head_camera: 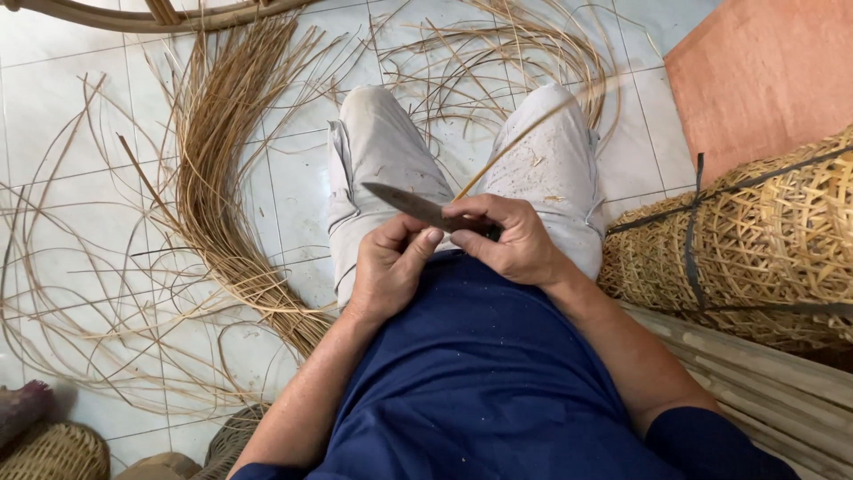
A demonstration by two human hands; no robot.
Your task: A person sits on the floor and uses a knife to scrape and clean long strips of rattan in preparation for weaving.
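Posture: person seated, knees up, light trousers [382,151] dusted with shavings, blue shirt [480,373] below.
Right hand [511,240]: closed around the handle of a knife [413,206]; blade points toward the person's left, across the lap, edge direction hard to tell.
Left hand [391,262]: fingers curled shut just under the blade, thumb close to it; it appears to pinch the near end of a thin cane strip [533,133], though the pinch itself is hidden.
Strip position: runs from the hands up over the right knee toward the top edge of the floor.
Floor [53,107]: white tiles; a thick bundle of strips [218,178] lies along the left side, loose strips [498,53] curl near the top edge.
Right side: woven baskets [764,240] tied with dark straps, beside an orange board [764,71].
Technique note (judgement): shaving goes best with the blade kept at a shallow angle, the strip drawn steadily under it, and the left thumb held behind the edge.
Risk (judgement): a steep blade would likely dig in and cut the strip.
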